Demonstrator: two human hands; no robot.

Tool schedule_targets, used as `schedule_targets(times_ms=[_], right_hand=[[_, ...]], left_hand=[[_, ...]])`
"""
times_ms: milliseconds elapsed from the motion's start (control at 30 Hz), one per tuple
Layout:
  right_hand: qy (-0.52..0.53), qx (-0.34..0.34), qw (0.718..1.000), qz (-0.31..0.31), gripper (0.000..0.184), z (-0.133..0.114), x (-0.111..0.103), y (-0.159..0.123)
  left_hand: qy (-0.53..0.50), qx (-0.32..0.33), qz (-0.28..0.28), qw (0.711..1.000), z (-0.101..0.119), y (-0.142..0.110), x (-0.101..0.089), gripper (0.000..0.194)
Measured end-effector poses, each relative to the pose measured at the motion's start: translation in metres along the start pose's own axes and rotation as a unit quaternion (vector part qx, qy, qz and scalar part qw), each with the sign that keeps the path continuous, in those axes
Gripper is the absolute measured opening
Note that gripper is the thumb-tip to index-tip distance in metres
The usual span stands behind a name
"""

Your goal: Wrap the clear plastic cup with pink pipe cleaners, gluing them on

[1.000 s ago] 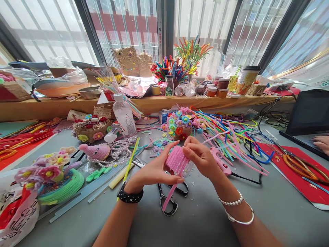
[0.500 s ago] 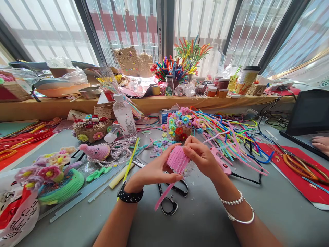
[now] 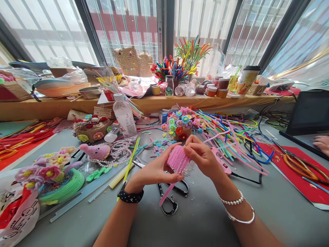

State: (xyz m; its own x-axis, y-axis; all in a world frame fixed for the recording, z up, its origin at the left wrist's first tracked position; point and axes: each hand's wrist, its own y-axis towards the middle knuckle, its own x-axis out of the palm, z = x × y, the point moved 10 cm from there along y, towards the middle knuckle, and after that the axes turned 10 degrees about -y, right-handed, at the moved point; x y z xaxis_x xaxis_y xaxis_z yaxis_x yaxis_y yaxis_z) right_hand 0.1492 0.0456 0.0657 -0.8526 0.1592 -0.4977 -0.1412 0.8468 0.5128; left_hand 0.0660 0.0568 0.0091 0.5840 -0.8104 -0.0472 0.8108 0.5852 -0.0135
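Note:
Above the grey table, a small clear plastic container wrapped in rows of pink pipe cleaner (image 3: 177, 160) sits between my hands. My left hand (image 3: 156, 168) grips it from the left, fingers on top and thumb along the lower edge. At its right side the bent fingers of my right hand (image 3: 197, 151) press against the wrapping; their tips are partly hidden. A loose pink pipe cleaner end (image 3: 167, 195) hangs below the container. Beneath it lie black-handled scissors (image 3: 172, 206) on the table. Just behind my right hand is a pink glue gun (image 3: 224, 165).
Colourful pipe cleaners (image 3: 231, 137) spread at the right behind a red sheet with orange-handled scissors (image 3: 298, 164). A water bottle (image 3: 124, 118), pearl strings (image 3: 123, 151) and a green flower pot (image 3: 64, 187) stand left. A person's hand (image 3: 321, 143) rests at a laptop (image 3: 308, 113).
The loose pink pipe cleaner end has swung slightly to the right. The wrapped container has tilted a little; both hands remain nearly in place.

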Motion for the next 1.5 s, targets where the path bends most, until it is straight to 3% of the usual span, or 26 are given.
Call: schedule_targets(times_ms=[100, 233, 367, 500, 667, 1000, 1133, 1267, 1433, 1500], right_hand=[[-0.007, 0.006, 0.998, 0.057, 0.035, 0.001, -0.011, -0.001], [-0.044, 0.010, 0.989, 0.144, 0.033, 0.002, -0.027, -0.005], [-0.066, 0.017, 0.981, 0.184, 0.029, 0.006, -0.034, -0.007], [-0.069, 0.026, 0.977, 0.202, 0.021, 0.012, -0.038, -0.007], [-0.033, 0.030, 0.981, 0.189, 0.018, 0.018, -0.035, -0.006], [-0.015, 0.029, 0.982, 0.187, 0.014, 0.020, -0.034, -0.005], [-0.010, 0.037, 0.983, 0.182, 0.019, 0.021, -0.034, -0.005], [0.051, 0.094, 0.980, 0.167, 0.033, 0.035, -0.028, -0.005], [0.195, 0.133, 0.971, 0.046, 0.062, 0.048, 0.010, -0.001], [0.224, 0.126, 0.966, 0.013, 0.063, 0.045, 0.022, 0.000]], left_hand=[[-0.050, 0.007, 0.028, 0.998, 0.000, 0.002, -0.005, 0.091], [-0.058, 0.078, 0.094, 0.991, 0.011, 0.005, -0.018, 0.090], [0.067, 0.157, 0.167, 0.971, 0.028, 0.000, -0.028, 0.078], [0.207, 0.224, 0.231, 0.924, 0.042, -0.009, -0.032, 0.066], [0.344, 0.284, 0.278, 0.851, 0.054, -0.020, -0.029, 0.065], [0.431, 0.352, 0.310, 0.770, 0.067, -0.032, -0.022, 0.069], [0.445, 0.360, 0.310, 0.759, 0.069, -0.033, -0.021, 0.066], [0.442, 0.354, 0.322, 0.759, 0.068, -0.033, -0.023, 0.067], [0.407, 0.370, 0.348, 0.759, 0.068, -0.040, -0.027, 0.069], [0.389, 0.383, 0.351, 0.761, 0.067, -0.042, -0.027, 0.071]])
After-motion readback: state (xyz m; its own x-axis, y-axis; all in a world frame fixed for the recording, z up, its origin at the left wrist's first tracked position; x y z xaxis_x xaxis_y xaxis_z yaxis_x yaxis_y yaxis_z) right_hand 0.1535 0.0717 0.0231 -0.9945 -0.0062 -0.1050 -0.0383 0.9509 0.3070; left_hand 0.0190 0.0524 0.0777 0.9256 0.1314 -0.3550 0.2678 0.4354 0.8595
